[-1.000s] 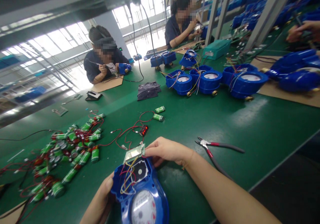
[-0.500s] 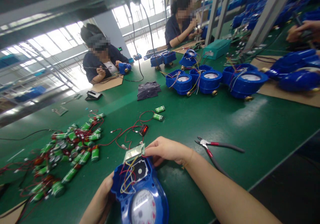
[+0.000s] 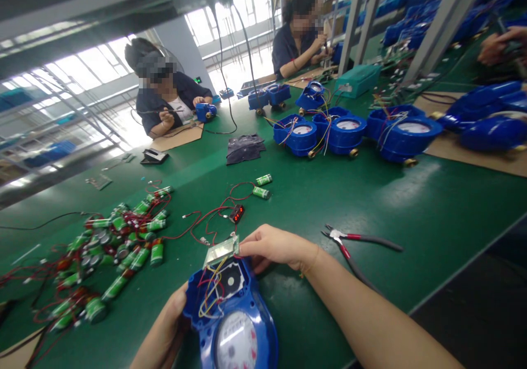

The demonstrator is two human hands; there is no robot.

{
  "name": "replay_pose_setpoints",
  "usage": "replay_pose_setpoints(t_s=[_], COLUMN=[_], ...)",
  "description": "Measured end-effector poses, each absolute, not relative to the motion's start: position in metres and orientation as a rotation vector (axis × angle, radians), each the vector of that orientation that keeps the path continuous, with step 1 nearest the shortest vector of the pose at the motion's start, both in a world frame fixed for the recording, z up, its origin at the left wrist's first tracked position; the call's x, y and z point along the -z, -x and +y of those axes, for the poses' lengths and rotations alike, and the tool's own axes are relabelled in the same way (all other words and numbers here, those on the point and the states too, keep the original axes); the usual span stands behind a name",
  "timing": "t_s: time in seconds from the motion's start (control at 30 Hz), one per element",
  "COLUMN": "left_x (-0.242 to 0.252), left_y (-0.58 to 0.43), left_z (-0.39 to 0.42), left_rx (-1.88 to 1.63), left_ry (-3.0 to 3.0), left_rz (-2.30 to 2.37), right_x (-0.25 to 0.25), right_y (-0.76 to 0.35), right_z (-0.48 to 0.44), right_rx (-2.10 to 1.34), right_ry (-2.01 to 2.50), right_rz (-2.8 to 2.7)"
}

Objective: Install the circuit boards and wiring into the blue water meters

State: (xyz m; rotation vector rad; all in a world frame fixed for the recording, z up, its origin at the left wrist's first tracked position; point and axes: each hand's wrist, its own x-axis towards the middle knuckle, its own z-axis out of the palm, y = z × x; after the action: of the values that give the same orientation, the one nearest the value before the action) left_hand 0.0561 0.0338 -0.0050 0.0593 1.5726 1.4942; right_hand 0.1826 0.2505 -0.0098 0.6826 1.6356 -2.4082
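Head view: a green bench (image 3: 296, 199) spreads around the blue meter housing (image 3: 265, 322), the landmark here. Beyond it and to its right stands a row of blue meters (image 3: 343, 138) with loose leads; to its left lies a heap of green batteries (image 3: 117, 226).

The housing itself is at the near edge of the view, tilted, its open compartment facing away from the wearer and its round dial (image 3: 237, 339) nearer. Its glossy shell looks stiff and fairly smooth, probably moderately heavy, so it could slip in a light grip; the outer side walls seem the best hold, clear of dial and wiring.

At the housing's left wall, the left hand (image 3: 171, 308) is curled against it, thumb at the rim; its other fingers are largely hidden. Over the housing's far right corner, the right hand (image 3: 275, 248) is nearly closed, thumb and forefinger pinching the board's edge.

To the right of the housing rest pliers (image 3: 336, 234), handles apart, touched by neither of the hands. Just above its far rim is the circuit board (image 3: 222, 252), thin, light and likely fragile: best held by its edges. Beyond that sits a small red-lit display (image 3: 236, 214). Thin wires (image 3: 209, 317), soft and easily snagged, loop inside the compartment.
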Motion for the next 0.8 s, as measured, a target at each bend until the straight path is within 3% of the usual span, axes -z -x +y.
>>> replay_pose_setpoints(t_s=[0.8], left_x=[0.0044], left_y=[-0.0585], left_z=[0.0354], left_rx=[-1.516], left_ry=[-0.003], left_rz=[1.551], right_x=[0.0086], right_y=[-0.1844], right_z=[0.2506], right_rx=[2.407], right_ry=[-0.682], right_rz=[1.651])
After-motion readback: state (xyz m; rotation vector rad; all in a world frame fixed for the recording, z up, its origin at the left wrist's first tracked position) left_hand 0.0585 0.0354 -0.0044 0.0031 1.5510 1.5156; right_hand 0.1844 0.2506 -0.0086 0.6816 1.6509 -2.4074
